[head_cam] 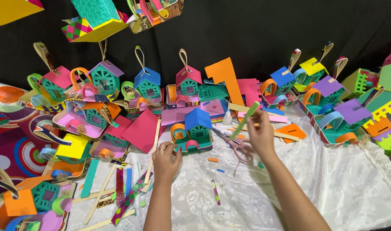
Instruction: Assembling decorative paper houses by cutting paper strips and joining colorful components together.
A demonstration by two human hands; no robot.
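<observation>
My right hand (259,134) is raised over the white cloth and pinches a thin green paper strip (245,119) that slants up to the right. My left hand (165,159), with a ring on one finger, rests its fingertips against the front edge of a small paper house with a blue roof and teal walls (194,130) on a teal base with an orange arch. Pink-handled scissors (239,147) lie on the cloth just below my right hand.
Many colourful paper houses with loop handles (146,83) crowd the back and both sides before a black backdrop. A large orange card shape (224,77), a glue bottle (227,117) and loose strips (118,190) lie about. White patterned cloth (332,184) covers the table.
</observation>
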